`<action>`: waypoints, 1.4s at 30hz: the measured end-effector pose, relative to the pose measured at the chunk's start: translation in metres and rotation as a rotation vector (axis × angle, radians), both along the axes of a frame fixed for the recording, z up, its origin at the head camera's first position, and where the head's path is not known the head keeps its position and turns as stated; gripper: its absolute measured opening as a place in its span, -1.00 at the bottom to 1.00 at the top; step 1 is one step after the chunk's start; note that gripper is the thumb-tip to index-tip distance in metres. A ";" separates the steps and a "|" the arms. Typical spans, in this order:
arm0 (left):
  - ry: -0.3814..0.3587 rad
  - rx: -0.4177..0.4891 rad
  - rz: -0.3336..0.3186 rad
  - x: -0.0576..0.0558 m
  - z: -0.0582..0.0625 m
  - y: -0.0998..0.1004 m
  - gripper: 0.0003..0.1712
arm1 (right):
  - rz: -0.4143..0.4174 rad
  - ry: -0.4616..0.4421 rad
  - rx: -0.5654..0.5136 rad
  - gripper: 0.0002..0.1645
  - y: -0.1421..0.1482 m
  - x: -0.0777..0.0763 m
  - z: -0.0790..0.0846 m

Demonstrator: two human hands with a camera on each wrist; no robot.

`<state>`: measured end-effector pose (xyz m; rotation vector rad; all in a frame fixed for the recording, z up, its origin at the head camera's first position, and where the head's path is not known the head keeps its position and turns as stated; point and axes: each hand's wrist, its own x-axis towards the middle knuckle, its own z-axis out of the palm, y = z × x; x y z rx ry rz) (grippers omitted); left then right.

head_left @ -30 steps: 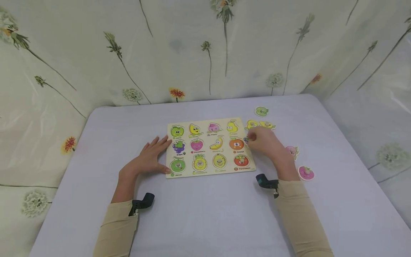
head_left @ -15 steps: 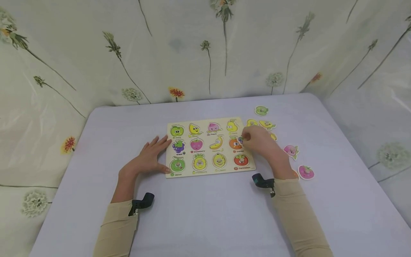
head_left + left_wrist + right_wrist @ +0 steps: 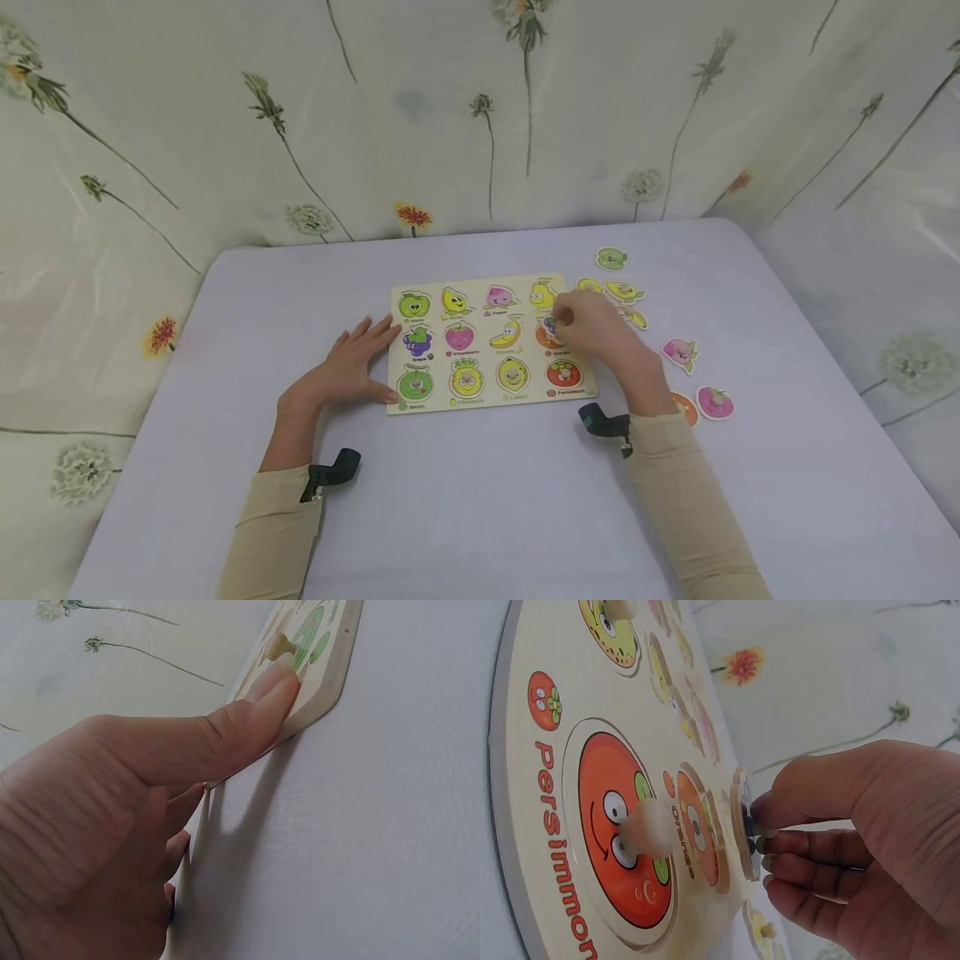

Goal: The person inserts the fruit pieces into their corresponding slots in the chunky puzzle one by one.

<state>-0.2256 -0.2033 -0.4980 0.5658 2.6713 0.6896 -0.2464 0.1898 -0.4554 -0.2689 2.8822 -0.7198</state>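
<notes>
A wooden fruit puzzle board (image 3: pixel 480 400) lies on the table, with knobbed melon (image 3: pixel 416 384), pineapple (image 3: pixel 467 380), lemon (image 3: pixel 512 377) and persimmon (image 3: pixel 615 825) pieces in its front row. My left hand (image 3: pixel 341 371) is at the board's left edge, fingers spread and thumb (image 3: pixel 262 705) resting on the corner by the melon. My right hand (image 3: pixel 596 329) pinches a purple grape puzzle piece (image 3: pixel 744 825) between thumb and fingers. That piece stands on edge above the orange picture (image 3: pixel 697 825), which it partly covers in the head view.
Loose fruit pieces lie right of the board: a green one (image 3: pixel 612 259), several yellow ones including one with leaves (image 3: pixel 624 292), a peach (image 3: pixel 679 353), a strawberry (image 3: pixel 716 403) and an orange one (image 3: pixel 686 409). A flower-patterned curtain (image 3: pixel 450 125) hangs behind the table.
My right hand has moved left with the grape piece, from the board's right edge to over the orange picture. The left hand has stayed in place.
</notes>
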 end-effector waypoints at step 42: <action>0.003 -0.010 0.000 0.000 0.003 0.002 0.32 | 0.095 0.010 -0.016 -0.91 -0.036 0.000 -0.003</action>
